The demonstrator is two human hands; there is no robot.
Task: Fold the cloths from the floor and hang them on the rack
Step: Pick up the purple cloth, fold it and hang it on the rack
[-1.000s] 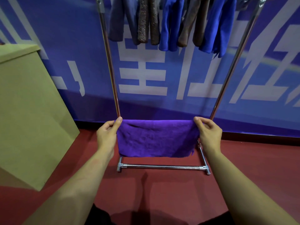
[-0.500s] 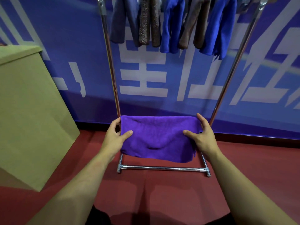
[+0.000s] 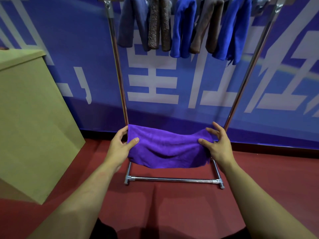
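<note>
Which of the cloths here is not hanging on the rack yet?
The purple cloth, held between the left hand and right hand above the red floor. The grey, brown and blue ones already drape over the rack's top bar.

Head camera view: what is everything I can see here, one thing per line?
Purple cloth: one, purple, held in the air between both hands, sagging in the middle, in front of the rack's lower part.
Hanging cloths: about five, grey-blue, brown and bright blue, draped side by side over the top of the rack.
Rack: one, shiny metal, two uprights and a floor bar, standing against the wall.
Box: one, tan cardboard, on the left.
Banner: one, blue with large white characters, covering the wall.
Floor: dark red, under everything.
Left hand: gripping the cloth's left end.
Right hand: thumb on the cloth's right end, fingers spread.
</note>
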